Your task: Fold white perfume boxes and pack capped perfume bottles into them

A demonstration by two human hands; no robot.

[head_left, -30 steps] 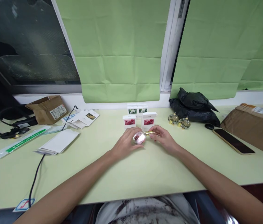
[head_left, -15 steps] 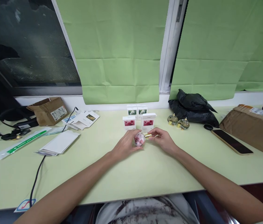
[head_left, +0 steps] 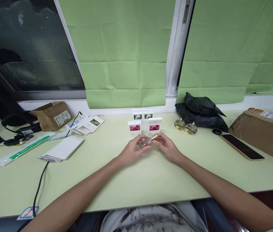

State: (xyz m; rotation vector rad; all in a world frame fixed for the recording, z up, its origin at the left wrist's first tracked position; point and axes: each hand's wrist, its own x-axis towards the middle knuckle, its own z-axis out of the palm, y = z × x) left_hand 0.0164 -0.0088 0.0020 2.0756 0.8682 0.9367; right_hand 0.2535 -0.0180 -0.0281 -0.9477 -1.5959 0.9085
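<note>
Between my hands, above the middle of the table, is a small round glass perfume bottle [head_left: 146,142] with pink inside, lying tilted on its side. My left hand [head_left: 132,150] is closed round the glass body. The fingers of my right hand [head_left: 167,146] pinch the gold cap [head_left: 154,137] at the bottle's right end. Just beyond stand two white boxes with red flower pictures, a left box [head_left: 134,128] and a right box [head_left: 154,126]. Behind these are white boxes with white flower pictures [head_left: 143,114].
Two gold-topped glass bottles [head_left: 185,125] stand right of the boxes, before a black plastic bag [head_left: 200,112]. Further right lie a phone [head_left: 242,147] and a brown package [head_left: 262,133]. At left are flat white cartons [head_left: 64,148], a small cardboard box [head_left: 51,116] and a black cable [head_left: 39,183].
The bottle has turned from facing me with its round pink front to a tilted, edge-on pose. The gold cap now points up and to the right. Both hands keep their hold.
</note>
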